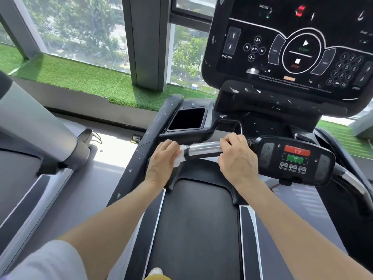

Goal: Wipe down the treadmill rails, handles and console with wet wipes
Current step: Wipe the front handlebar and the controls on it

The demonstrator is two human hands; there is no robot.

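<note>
Wet wipe (180, 158) bunched under left hand (161, 158) grip at chrome handle (203, 149) end; right hand (238, 156) grip wraps handle.

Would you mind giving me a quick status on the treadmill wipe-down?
Left hand pressing wet wipe on chrome handle. Right hand gripping handle's other end. Console still smudged. Nothing in the way.

The grey gym floor (113, 178) carries a black treadmill (193, 229) with a dark running belt and grey-edged black side strips. To its left, a second grey-and-black treadmill (30, 158) stands on the same floor, well apart. Between them, near the wall, a small socket box (136, 138) and a thin black cable (96, 137) lie on the floor in a sunlit patch.
</note>
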